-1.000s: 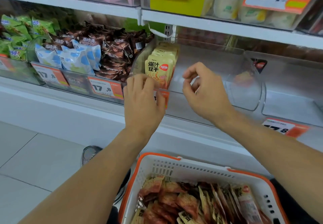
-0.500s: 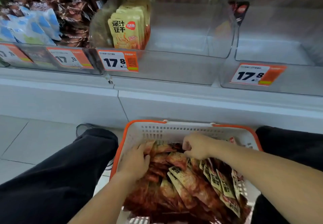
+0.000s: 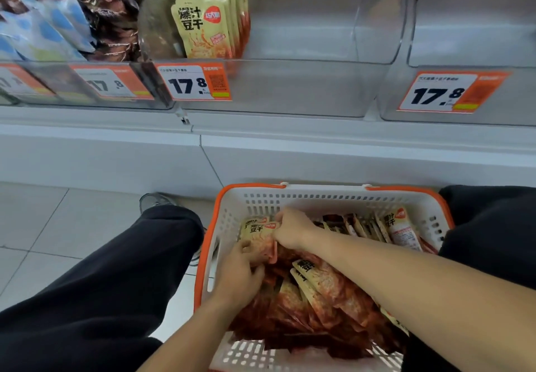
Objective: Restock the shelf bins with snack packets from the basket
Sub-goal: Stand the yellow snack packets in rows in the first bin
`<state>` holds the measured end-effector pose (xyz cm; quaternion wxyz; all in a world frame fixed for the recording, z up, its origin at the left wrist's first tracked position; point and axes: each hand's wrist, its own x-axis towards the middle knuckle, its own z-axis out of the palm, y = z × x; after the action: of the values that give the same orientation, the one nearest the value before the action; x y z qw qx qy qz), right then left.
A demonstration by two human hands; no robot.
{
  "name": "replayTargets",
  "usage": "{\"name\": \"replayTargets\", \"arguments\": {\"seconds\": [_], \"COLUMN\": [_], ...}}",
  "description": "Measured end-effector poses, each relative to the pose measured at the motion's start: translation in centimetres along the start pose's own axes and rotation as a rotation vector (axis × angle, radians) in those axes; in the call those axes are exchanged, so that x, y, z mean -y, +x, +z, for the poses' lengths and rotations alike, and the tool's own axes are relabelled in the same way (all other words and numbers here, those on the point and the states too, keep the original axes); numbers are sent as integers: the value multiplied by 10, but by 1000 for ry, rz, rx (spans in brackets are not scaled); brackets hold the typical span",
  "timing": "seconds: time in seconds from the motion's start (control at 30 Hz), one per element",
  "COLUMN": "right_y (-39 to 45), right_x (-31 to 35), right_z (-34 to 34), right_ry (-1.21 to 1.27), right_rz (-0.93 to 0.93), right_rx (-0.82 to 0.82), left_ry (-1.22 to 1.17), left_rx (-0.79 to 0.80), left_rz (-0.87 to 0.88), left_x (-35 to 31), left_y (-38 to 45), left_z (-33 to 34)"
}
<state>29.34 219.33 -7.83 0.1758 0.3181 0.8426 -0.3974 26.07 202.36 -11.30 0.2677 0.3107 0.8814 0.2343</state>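
Shelf bin (image 3: 304,87): clear, above the basket; a few yellow packets (image 3: 203,28) upright at its left end, bare room to their right.
Basket (image 3: 319,200): white, orange rim, on the floor between the person's knees, heaped with snack packets (image 3: 327,284).
Hands: right hand (image 3: 293,231) and left hand (image 3: 239,277) both grasp one small bunch of packets (image 3: 256,234) at the basket's far left corner.
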Motion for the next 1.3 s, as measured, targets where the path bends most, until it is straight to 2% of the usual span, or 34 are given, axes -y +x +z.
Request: {"name": "replayTargets", "arguments": {"seconds": [0.13, 0.33, 0.43, 0.5, 0.57, 0.67, 0.73, 0.8, 0.9, 0.97, 1.07, 1.17, 1.23, 1.3], "right_y": [16, 13, 9, 7, 4, -3, -6, -8, -17, -25, -42, -61, -71, -75], "right_x": [-1, -10, -19, -25, -30, -32, -24, -9, 30, 59, 91, 116, 134, 150], "right_z": [3, 4, 9, 6, 0, -10, -19, -26, -36, -50, -91, -131, -153, -174], "right_ry": [7, -157, -131, -142, -181, -308, -277, -157, 32, 140, 224, 135, 55, 13], "right_rz": [54, 56, 77, 64, 5, -94, -145, -234, -331, -368, -457, -683, -858, -973], "right_rx": [26, 63, 97, 106, 115, 173, 171, 94, -63, -120, -264, -628, -899, -1057], "left_ry": [-134, -457, -580, -601, -603, -481, -243, -36, 191, 210, -18, -329, -531, -591], "left_rx": [5, -105, -241, -266, -169, 158, 324, 330, 259, 196, -57, -321, -557, -802], "left_rz": [-35, -208, -272, -296, -377, -435, -289, -83, 88, 195, 331, 413, 488, 527], "left_x": [-6, -13, -28, -36, -39, -41, -49, -69, -105, -116, -119, -127, -133, -136], "left_y": [-1, 9, 10, 11, 13, 20, 34, 52, 70, 72, 62, 51, 46, 47], "left_z": [-1, -3, -7, -11, -16, -30, -58, -102, -172, -203, -235, -260, -273, -280]}}
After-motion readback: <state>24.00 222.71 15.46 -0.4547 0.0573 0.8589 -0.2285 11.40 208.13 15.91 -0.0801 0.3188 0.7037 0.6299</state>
